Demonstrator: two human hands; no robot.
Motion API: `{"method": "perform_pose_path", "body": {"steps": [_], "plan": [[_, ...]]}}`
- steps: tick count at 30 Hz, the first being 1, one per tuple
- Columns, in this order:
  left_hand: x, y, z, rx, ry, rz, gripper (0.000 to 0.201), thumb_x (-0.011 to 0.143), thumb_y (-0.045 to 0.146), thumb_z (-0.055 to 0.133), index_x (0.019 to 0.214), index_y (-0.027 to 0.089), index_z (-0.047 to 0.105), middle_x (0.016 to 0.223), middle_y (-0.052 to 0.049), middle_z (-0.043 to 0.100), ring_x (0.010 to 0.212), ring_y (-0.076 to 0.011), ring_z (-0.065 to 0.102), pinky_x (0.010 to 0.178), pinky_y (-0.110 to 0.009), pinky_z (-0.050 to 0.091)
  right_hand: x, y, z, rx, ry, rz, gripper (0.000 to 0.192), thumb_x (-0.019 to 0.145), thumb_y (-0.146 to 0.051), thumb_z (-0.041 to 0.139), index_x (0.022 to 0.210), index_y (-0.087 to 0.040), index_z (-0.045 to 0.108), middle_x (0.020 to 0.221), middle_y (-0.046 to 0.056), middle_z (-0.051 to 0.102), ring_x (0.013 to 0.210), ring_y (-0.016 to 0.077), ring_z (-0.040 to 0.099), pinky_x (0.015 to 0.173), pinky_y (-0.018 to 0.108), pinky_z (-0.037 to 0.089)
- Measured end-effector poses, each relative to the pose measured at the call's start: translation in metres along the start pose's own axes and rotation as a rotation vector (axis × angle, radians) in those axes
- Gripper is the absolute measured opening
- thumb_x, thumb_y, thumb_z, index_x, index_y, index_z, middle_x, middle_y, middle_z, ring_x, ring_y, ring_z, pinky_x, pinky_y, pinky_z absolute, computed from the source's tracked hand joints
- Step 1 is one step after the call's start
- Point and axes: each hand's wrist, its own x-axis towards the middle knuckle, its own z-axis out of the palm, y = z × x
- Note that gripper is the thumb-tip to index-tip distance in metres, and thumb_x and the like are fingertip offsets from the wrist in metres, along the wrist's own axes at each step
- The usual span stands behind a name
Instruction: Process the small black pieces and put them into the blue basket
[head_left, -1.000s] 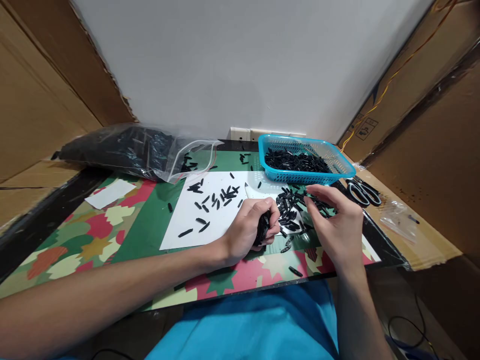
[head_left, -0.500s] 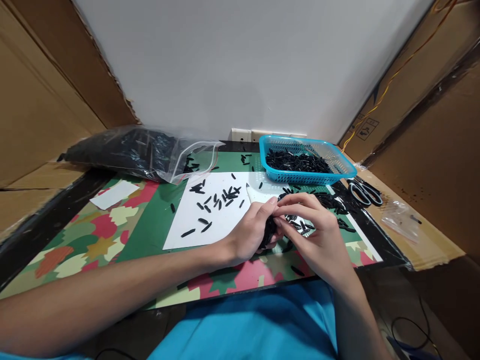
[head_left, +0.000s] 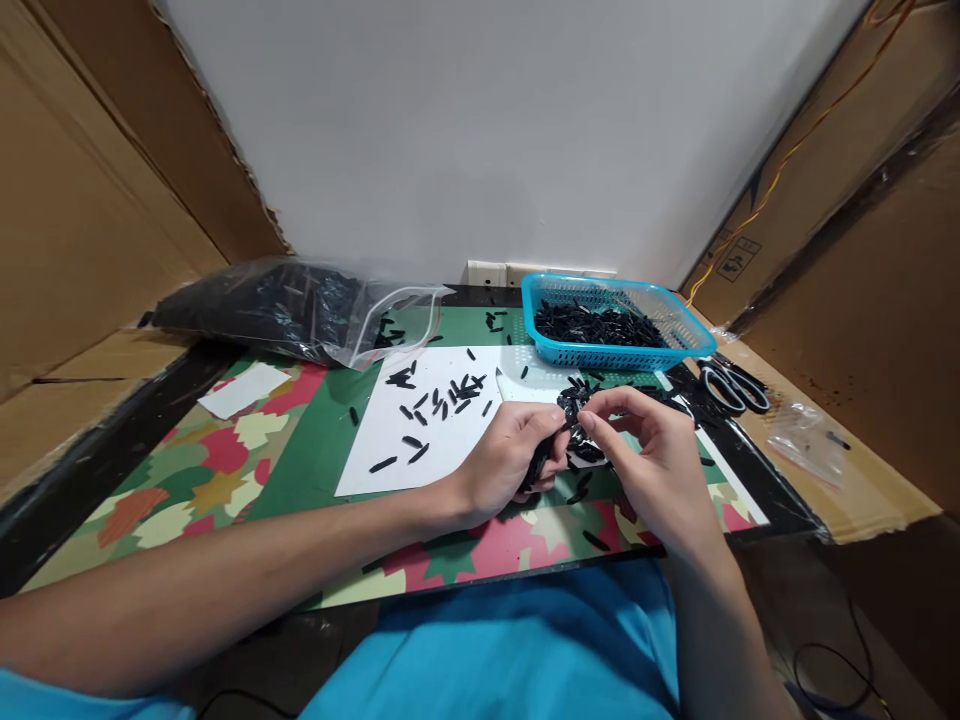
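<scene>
My left hand (head_left: 504, 462) was closed around a bundle of black pieces (head_left: 538, 462), keeping them gathered. My right hand (head_left: 651, 455) pinched what looked like one more against the bundle's top, above the loose pile (head_left: 589, 452), blue basket (head_left: 679, 338) behind.

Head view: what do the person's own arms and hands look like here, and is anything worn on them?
Both forearms are bare up to the frame edge: no gloves, watch, rings or bands show on the left hand or the right hand. A bright blue sleeve edge shows at the lower left corner, matching the blue garment across the lap. Fingernails look short and unpainted.
</scene>
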Motion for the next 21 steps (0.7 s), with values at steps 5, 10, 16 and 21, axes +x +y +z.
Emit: {"method": "perform_pose_path", "body": {"steps": [5, 10, 16, 21], "plan": [[0.0, 0.0001, -0.0026, -0.038, -0.029, 0.025, 0.039, 0.096, 0.048, 0.066, 0.074, 0.017, 0.055, 0.055, 0.005, 0.05, 0.042, -0.0057, 0.04, 0.038, -0.014, 0.027, 0.0017, 0.0047, 0.0019, 0.104, -0.014, 0.055, 0.016, 0.097, -0.034, 0.076, 0.09, -0.02, 0.075, 0.089, 0.002, 0.074, 0.082, 0.0175, 0.068, 0.075, 0.029, 0.053], [0.0001, -0.0026, -0.0051, -0.067, -0.025, 0.032, 0.04, 0.098, 0.048, 0.064, 0.074, 0.018, 0.053, 0.055, 0.005, 0.049, 0.041, -0.0049, 0.037, 0.038, -0.013, 0.025, 0.0022, 0.0022, -0.0013, 0.149, -0.051, 0.062, 0.014, 0.096, -0.033, 0.078, 0.091, -0.02, 0.078, 0.089, 0.003, 0.076, 0.079, 0.017, 0.069, 0.071, 0.028, 0.055], [0.0007, -0.0036, -0.0058, -0.093, 0.013, 0.035, 0.039, 0.096, 0.048, 0.064, 0.074, 0.019, 0.051, 0.055, 0.005, 0.049, 0.041, -0.0055, 0.038, 0.035, -0.013, 0.024, 0.0018, 0.0052, -0.0021, 0.167, -0.097, 0.037, 0.007, 0.095, -0.029, 0.079, 0.095, -0.022, 0.082, 0.096, 0.003, 0.081, 0.088, 0.0192, 0.074, 0.078, 0.029, 0.061], [-0.0001, -0.0022, -0.0054, -0.081, 0.032, 0.027, 0.038, 0.096, 0.047, 0.065, 0.075, 0.019, 0.051, 0.055, 0.005, 0.049, 0.041, -0.0059, 0.039, 0.035, -0.012, 0.023, 0.0024, 0.0085, -0.001, 0.133, -0.091, 0.031, 0.008, 0.094, -0.029, 0.079, 0.096, -0.022, 0.084, 0.099, 0.004, 0.083, 0.091, 0.0208, 0.076, 0.081, 0.031, 0.062]]}}
